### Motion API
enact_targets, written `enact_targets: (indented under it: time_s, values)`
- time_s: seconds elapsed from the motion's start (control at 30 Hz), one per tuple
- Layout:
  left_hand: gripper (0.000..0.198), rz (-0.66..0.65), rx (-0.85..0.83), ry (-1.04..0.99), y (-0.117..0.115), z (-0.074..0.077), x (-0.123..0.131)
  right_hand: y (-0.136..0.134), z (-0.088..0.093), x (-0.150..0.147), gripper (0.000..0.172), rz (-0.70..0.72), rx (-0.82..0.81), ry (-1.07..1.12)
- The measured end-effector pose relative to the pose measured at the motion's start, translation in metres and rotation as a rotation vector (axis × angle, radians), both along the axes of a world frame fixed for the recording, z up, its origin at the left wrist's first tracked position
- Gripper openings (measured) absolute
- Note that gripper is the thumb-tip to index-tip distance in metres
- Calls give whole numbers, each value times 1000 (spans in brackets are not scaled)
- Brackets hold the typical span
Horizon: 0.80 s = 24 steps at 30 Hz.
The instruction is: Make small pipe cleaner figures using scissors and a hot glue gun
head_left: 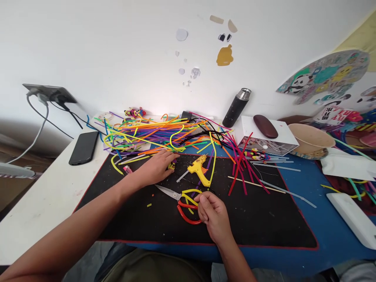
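Observation:
My left hand (157,166) reaches forward over the black mat (258,223), fingers closed round a small yellow and purple piece (172,165) at the edge of the pile of coloured pipe cleaners (152,135). Nearer to me, my right hand (213,213) pinches a bent yellow pipe cleaner (190,194). That loop lies over the red handles of the scissors (183,205), whose blades point left. A yellow hot glue gun (199,169) rests on the mat between my two hands.
A black phone (84,147) lies at the left on the white table. A black flask (236,107), a white box (283,137) with a dark case on it and a paper bowl (308,139) stand behind. Red pipe cleaners (243,164) and clear glue sticks (276,166) spread right.

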State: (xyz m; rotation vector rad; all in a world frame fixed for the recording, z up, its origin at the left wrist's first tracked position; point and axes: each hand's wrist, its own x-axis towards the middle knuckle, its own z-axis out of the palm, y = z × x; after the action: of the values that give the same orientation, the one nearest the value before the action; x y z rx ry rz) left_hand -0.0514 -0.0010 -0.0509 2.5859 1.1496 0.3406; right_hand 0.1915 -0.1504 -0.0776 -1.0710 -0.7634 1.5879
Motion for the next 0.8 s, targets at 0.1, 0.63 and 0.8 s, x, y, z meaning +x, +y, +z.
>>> enact_targets:
  time_s: [0.1, 0.63, 0.8]
  values:
    - [44, -5, -28, -20, 0, -2, 0, 0, -1, 0, 43, -3, -10, 0]
    - [42, 35, -6, -102, 33, -8, 57, 0, -1, -1, 45, -10, 3, -7]
    - [43, 19, 28, -34, 39, -10, 65, -1, -2, -2, 47, -15, 10, -19]
